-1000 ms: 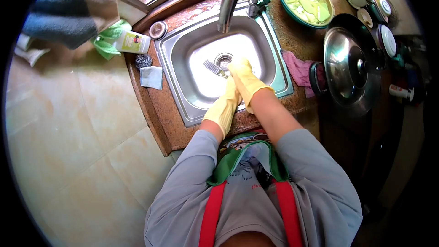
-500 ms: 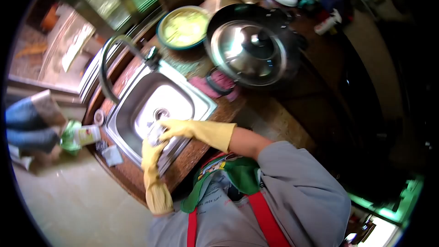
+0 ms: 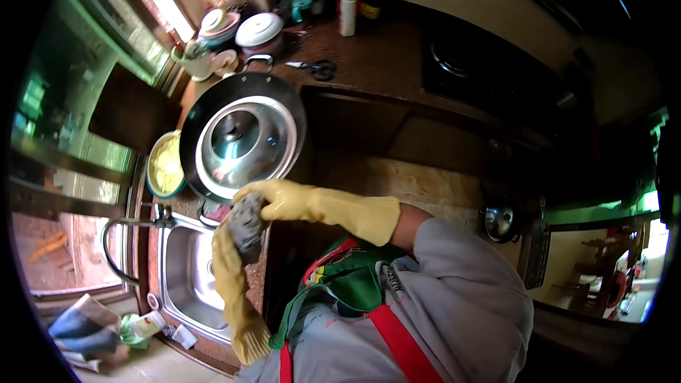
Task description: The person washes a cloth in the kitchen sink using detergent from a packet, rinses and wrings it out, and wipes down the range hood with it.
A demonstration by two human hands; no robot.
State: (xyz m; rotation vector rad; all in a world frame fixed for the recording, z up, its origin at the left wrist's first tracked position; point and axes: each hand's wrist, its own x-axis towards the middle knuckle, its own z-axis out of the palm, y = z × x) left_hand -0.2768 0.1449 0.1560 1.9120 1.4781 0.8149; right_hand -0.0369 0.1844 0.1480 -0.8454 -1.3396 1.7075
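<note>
Both my hands wear long yellow rubber gloves and hold a crumpled grey, dark-speckled cloth (image 3: 246, 228) between them. My left hand (image 3: 225, 252) is closed along its lower left side. From the upper right, my right hand (image 3: 275, 200) grips it with bent fingers. The cloth is above the counter edge, beside the steel sink (image 3: 186, 289) and just below a large black wok (image 3: 190, 135). A glass lid with a steel rim (image 3: 273, 135) rests on the wok.
A curved tap (image 3: 106, 248) rises at the sink's left. A basin of pale yellow-green pieces (image 3: 167, 167) stands beside the wok. Black-handled scissors (image 3: 323, 69), a white spray bottle (image 3: 347, 13) and a white-lidded pot (image 3: 259, 30) are farther back. A stove (image 3: 450, 60) is at right.
The view has swung right, bringing the scissors and stove into sight. My hands have come up from over the sink to beside the wok, still together, and the cloth now shows plainly.
</note>
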